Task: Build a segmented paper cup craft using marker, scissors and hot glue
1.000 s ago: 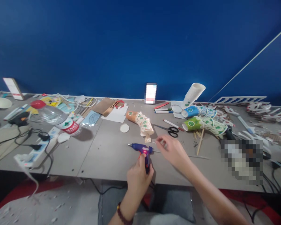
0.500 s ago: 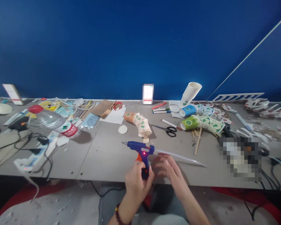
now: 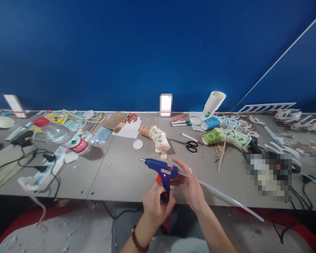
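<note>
My left hand is wrapped round the handle of a blue glue gun. The gun's metal nozzle points left above the table, and a small red light glows on its body. A long clear glue stick runs out of the gun's back, down to the right. My right hand is closed round this stick just behind the gun, index finger stretched along the top; its lower fingers are partly hidden. Beyond the gun lies an orange-and-white curved piece of nested paper cups, with a striped tab at its near end.
Black scissors and several markers lie behind my right hand. Green and blue cup pieces lie to the right, near a stack of cups. Leftward are a plastic bottle, a power strip and cables.
My right hand has moved in to the glue stick behind the gun. The gun has shifted slightly right and down, and the stick's far end now hangs lower, past the table edge.
</note>
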A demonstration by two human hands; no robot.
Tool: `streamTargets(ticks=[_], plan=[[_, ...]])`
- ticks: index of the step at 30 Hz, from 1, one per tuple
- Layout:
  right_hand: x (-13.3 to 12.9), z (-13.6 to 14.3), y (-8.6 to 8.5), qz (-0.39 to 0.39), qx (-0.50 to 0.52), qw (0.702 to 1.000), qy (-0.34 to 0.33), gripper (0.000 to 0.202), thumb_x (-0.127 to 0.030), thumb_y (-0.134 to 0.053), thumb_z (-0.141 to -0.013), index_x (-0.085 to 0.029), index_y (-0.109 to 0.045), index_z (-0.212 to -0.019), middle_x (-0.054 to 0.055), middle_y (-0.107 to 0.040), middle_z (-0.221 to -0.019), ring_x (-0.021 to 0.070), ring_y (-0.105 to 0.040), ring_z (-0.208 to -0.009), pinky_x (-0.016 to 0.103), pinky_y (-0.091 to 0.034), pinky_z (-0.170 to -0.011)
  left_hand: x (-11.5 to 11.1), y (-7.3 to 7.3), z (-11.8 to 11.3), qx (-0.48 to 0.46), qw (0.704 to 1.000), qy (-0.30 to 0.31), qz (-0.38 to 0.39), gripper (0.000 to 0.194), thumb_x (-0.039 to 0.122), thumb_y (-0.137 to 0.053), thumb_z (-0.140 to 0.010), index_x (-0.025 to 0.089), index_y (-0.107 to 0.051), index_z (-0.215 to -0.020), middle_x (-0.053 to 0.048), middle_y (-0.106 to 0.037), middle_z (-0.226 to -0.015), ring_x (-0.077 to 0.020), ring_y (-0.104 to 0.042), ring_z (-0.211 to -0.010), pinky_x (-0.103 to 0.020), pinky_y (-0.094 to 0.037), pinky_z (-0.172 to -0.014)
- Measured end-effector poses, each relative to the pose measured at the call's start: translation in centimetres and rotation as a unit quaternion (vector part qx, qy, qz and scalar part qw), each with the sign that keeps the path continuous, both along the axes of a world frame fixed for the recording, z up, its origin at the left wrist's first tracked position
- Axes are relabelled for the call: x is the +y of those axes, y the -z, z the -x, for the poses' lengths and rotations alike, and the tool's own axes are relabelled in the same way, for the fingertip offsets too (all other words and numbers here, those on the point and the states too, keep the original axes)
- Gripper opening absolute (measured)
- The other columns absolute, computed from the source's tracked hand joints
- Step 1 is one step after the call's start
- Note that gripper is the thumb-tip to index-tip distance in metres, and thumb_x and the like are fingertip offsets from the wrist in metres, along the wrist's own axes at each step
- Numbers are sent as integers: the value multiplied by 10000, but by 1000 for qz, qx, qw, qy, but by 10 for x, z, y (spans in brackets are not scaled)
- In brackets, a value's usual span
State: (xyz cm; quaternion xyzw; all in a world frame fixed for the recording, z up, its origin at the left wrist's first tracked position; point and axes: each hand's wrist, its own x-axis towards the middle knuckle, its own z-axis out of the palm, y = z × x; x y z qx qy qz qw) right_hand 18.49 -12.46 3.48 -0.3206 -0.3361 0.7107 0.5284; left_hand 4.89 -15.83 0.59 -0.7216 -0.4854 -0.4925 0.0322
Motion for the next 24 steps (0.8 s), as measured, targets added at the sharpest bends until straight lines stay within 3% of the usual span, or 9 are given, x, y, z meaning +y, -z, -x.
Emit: streamTargets(ticks=[9, 18, 24], plan=[[3, 2, -6, 29, 3, 998, 47, 535, -569, -445, -885, -179, -611, -1212, 79, -735, -872, 229, -693, -707, 343, -555, -641, 10, 4, -16, 27, 999, 4, -18, 160, 210, -545, -882, 219, -421, -782, 27, -511, -580, -127, -499, -493, -237, -370, -479], [5, 4, -15, 23, -24, 980, 197, 550, -562, -387, -864, -159, -628, -1151, 90, -723, -845, 240, -672, -669, 309, -500, -519, 27, 1, -32, 48, 996, 28, -69, 159, 268, -531, -909, 220, -429, -796, 18, -523, -587, -142, -513, -509, -263, -355, -495], [15, -1, -11, 6, -8, 945, 326, 492, -509, -397, -809, -144, -652, -1018, 77, -699, -774, 230, -653, -617, 323, -494, -524, 23, 1, -37, 79, 992, 101, -16, 107, 279, -500, -922, 180, -486, -960, -66, -651, -768, -178, -621, -656, -284, -440, -572]])
